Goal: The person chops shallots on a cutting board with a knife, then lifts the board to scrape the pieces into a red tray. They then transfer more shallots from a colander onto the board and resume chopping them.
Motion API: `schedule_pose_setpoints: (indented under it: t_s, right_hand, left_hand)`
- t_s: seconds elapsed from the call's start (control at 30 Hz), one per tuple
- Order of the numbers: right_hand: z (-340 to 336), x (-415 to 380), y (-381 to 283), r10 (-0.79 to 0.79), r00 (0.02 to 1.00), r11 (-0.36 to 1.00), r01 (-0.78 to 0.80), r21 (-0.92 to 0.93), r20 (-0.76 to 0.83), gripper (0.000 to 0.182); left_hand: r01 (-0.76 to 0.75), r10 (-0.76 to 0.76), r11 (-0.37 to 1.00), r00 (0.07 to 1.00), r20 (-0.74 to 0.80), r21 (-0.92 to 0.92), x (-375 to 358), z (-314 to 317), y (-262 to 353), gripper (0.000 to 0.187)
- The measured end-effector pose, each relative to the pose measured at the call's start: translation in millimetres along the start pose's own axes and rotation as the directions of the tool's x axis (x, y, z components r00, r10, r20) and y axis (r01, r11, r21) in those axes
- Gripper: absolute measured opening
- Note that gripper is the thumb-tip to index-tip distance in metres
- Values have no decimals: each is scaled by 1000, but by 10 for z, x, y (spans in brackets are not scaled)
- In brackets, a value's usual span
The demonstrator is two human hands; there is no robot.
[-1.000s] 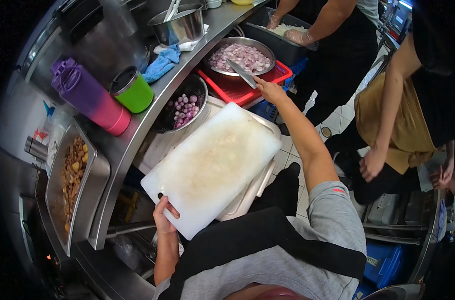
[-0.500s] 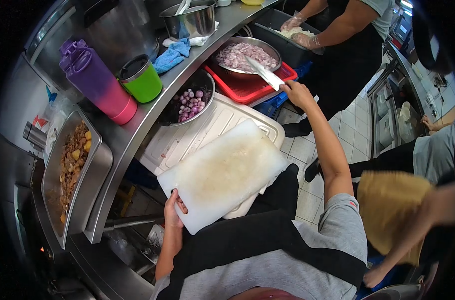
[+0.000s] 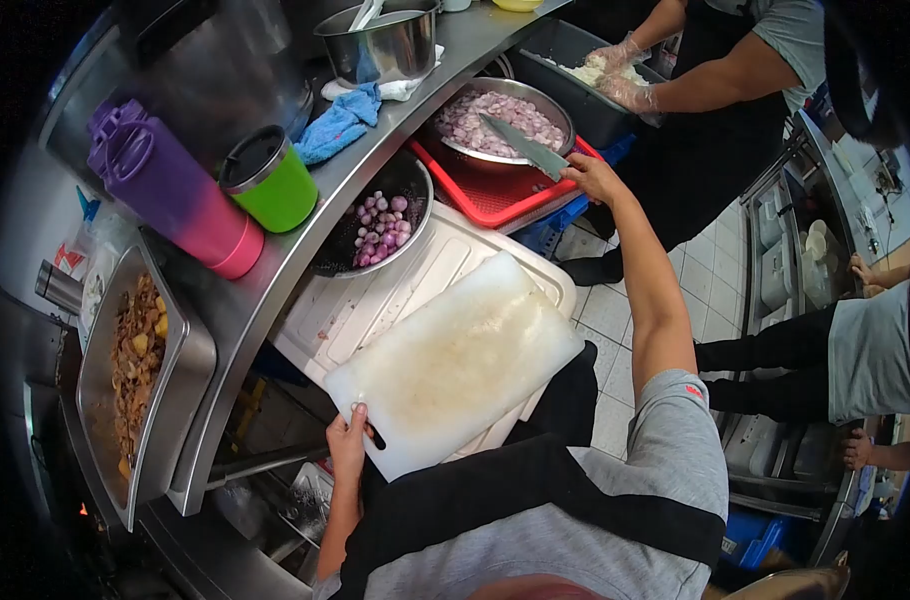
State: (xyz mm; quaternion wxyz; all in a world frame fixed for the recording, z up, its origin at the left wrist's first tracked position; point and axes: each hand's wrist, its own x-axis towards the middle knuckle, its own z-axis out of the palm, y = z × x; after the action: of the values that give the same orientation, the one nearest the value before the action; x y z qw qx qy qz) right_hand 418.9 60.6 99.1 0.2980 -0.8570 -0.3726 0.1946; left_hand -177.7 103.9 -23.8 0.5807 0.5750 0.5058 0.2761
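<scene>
My right hand (image 3: 592,177) is closed round the handle of a broad kitchen knife (image 3: 527,147), its blade reaching over a steel bowl (image 3: 565,112) of chopped shallots (image 3: 500,122). The bowl rests in a red plastic basket (image 3: 485,205). With its thumb on top, my left hand (image 3: 348,440) grips the near left corner of a white cutting board (image 3: 455,360), close to the handle slot. The board lies on a cream plastic lid (image 3: 340,310), with pale brown stains on its face. Beyond it, a steel bowl (image 3: 424,200) holds whole peeled shallots (image 3: 382,225).
On the steel counter (image 3: 275,275) stand a purple-pink bottle (image 3: 180,185), a green tumbler (image 3: 280,195), a blue cloth (image 3: 340,125) and a pot (image 3: 380,50). A steel pan (image 3: 190,370) holds cooked food. A gloved co-worker (image 3: 735,75) works at a grey tub (image 3: 545,85).
The knife blade has turned and shifted slightly over the chopped shallots. My left hand has moved a little along the board's corner. A person with a brown cloth at the right has left the view.
</scene>
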Motion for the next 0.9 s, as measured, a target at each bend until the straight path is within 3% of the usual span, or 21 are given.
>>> schedule_pose_setpoints:
  t_s: [0.03,0.1,0.13,0.2,0.3,0.47,0.67,0.73,0.83,0.9]
  right_hand:
    - [-9,126,84,0,1000,1000,0,1,-1,30]
    - [-18,389,268,-225,969,958,202,-202,-101,29]
    - [-18,395,257,-220,970,960,197,-198,-101,29]
    - [39,401,107,-358,916,853,242,-462,-180,29]
    - [358,347,18,-419,866,791,202,-578,-271,30]
    - [878,60,-97,-437,859,717,154,-680,-265,57]
    - [1002,-246,-53,-356,906,783,155,-602,-230,57]
    - [1032,-396,-18,-320,917,802,128,-584,-240,62]
    - [1039,-683,47,-356,895,791,134,-597,-270,64]
    - [980,-926,48,-317,920,785,119,-609,-229,63]
  left_hand:
    - [-1,1,1000,1000,0,1,-8,0,13,32]
    - [46,-46,999,999,4,-24,-7,15,34,33]
    - [49,-49,999,999,7,-20,1,9,25,33]
    - [55,-55,998,998,1,-19,-3,24,45,32]
    - [60,-60,997,998,-12,-39,-19,43,57,32]
    - [43,-45,997,999,-26,-61,-5,32,-3,30]
    - [3,-6,998,999,-50,-65,6,55,-18,30]
    - [-19,24,998,996,-88,61,-7,44,-18,30]
    - [-143,192,963,958,-211,227,-15,89,-14,30]
    - [-78,132,964,970,-204,254,-28,104,-10,27]
